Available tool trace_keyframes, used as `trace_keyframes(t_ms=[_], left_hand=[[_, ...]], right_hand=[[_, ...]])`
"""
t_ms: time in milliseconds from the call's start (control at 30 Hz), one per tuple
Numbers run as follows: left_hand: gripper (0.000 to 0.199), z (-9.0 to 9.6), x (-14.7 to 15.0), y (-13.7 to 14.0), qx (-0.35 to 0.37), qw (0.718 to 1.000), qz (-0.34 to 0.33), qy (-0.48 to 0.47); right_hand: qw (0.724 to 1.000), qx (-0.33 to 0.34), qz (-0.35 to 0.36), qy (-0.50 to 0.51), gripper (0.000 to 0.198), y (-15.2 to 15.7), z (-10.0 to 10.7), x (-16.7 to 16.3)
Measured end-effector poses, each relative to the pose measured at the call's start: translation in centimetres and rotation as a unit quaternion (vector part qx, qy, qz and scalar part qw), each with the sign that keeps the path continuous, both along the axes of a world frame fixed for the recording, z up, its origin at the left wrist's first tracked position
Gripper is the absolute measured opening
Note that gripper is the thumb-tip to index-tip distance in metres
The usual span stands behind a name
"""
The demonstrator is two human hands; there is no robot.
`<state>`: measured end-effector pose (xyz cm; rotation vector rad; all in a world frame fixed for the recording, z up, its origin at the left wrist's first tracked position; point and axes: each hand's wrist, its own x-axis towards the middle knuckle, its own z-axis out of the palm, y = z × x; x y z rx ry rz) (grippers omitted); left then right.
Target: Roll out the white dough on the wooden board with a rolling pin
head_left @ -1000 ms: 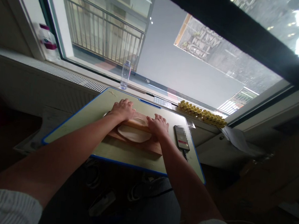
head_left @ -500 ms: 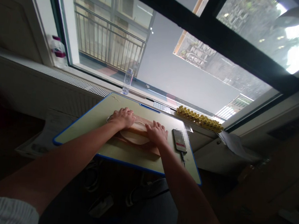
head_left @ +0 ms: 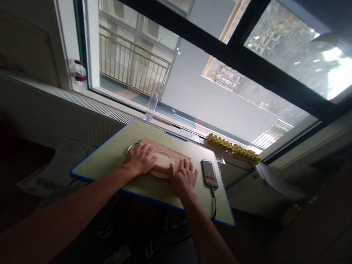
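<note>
Pin (head_left: 161,169), left hand (head_left: 140,159), right hand (head_left: 184,175) are shifting bodyward; I'm pressing it open-fingered, dough (head_left: 164,159) lying between.

The left grip (head_left: 140,158) is palm down, with its fingers reaching ahead and bent a little. The right grip (head_left: 185,177) is beside it, with a gap between, and it is palm down too. Each thumb is on the side near the other grip. Behind the grips, the bare left arm (head_left: 68,209) and right arm (head_left: 208,230) spread wide apart.
</note>
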<state>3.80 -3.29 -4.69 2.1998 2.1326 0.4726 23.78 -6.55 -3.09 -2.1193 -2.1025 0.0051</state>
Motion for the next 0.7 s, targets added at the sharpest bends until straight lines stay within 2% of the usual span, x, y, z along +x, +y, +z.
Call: trace_keyframes(t_ms=[133,267,367,700], left_hand=[[0.061,-0.7,-0.1,-2.7,0.056,0.998,-0.011,0.007],[0.063,-0.9,-0.2,-4.2,0.07,0.997,-0.019,0.012],[0.064,-1.0,-0.2,-4.1,0.067,0.997,-0.024,0.013],[0.062,-0.5,-0.2,-2.0,0.009,1.0,-0.009,0.023]], right_hand=[[1.0,-0.004,0.001,0.015,0.076,-2.3,-0.8,0.1],[1.0,0.004,-0.012,0.028,0.078,-3.9,-2.0,0.2],[0.999,0.004,-0.016,0.035,0.079,-4.0,-2.2,0.1],[1.0,0.006,0.003,0.025,0.076,-1.4,-0.8,0.0]])
